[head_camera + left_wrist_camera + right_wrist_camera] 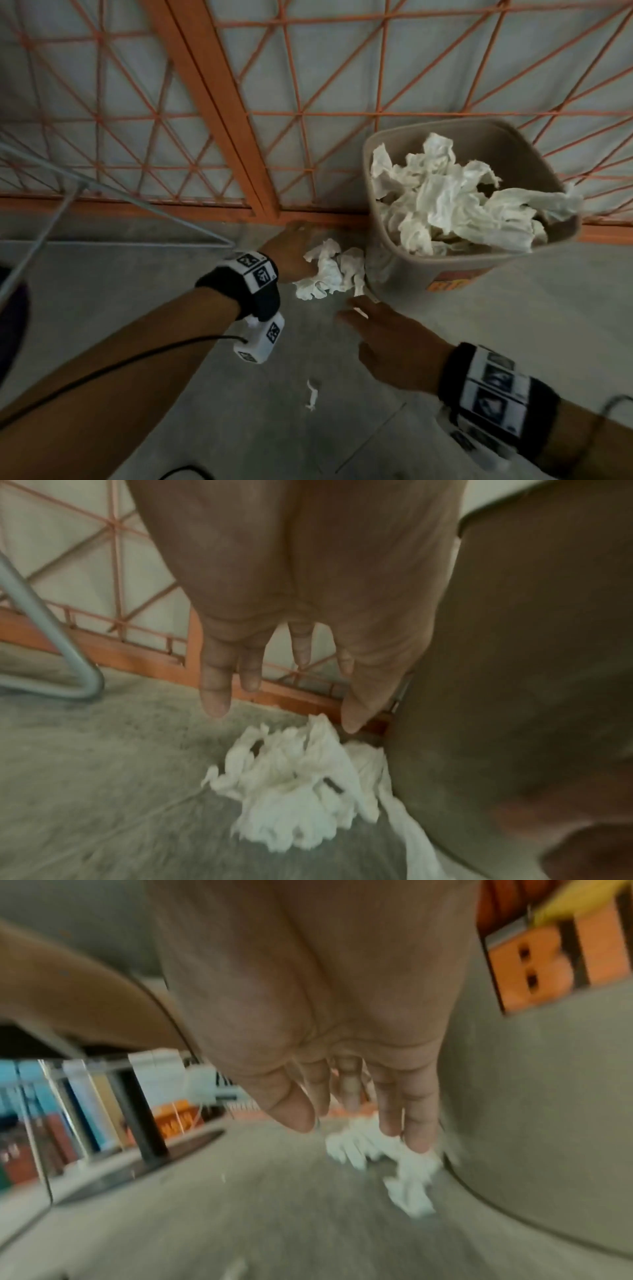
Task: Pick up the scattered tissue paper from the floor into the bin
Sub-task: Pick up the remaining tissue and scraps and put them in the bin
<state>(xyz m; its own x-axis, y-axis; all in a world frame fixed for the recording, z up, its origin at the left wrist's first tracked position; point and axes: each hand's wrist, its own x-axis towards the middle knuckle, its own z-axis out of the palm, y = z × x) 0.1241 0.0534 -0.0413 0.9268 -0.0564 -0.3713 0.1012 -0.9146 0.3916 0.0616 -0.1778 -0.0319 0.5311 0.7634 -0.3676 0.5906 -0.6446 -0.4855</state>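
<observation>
A crumpled pile of white tissue paper (330,272) lies on the grey floor against the left side of a tan bin (445,263). The bin holds several crumpled tissues (455,198). My left hand (291,255) hovers just left of the pile with fingers straight and spread, holding nothing; the left wrist view shows the tissue pile (294,785) below its fingertips (215,702). My right hand (380,329) reaches in from the lower right, open, fingers extended toward the pile. In the right wrist view the tissue (387,1156) lies just past its fingertips (419,1139). A thin tissue scrap (312,394) lies nearer to me.
An orange wire-mesh fence (260,113) with an orange base rail runs behind the bin. A grey metal tube frame (113,240) stands on the floor at the left. The bin's side carries an orange label (555,961).
</observation>
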